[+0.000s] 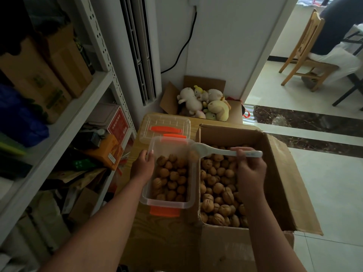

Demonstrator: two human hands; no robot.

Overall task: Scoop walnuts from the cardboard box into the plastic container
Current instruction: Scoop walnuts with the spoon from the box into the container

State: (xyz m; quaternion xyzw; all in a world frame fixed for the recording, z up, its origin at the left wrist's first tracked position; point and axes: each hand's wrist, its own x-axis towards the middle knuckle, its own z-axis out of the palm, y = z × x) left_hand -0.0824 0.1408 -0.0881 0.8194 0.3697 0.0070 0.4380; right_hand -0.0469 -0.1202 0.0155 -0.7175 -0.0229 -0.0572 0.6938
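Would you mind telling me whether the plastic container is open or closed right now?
Open. The plastic container has no lid on, its walnuts are exposed, and a clear lid lies on the table behind it.

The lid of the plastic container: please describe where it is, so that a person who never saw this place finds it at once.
Start at the large cardboard box full of walnuts on the wooden table. To its left stands the clear plastic container steadied by the left hand. Just behind it lies the lid, flat and empty, with an orange handle on top.
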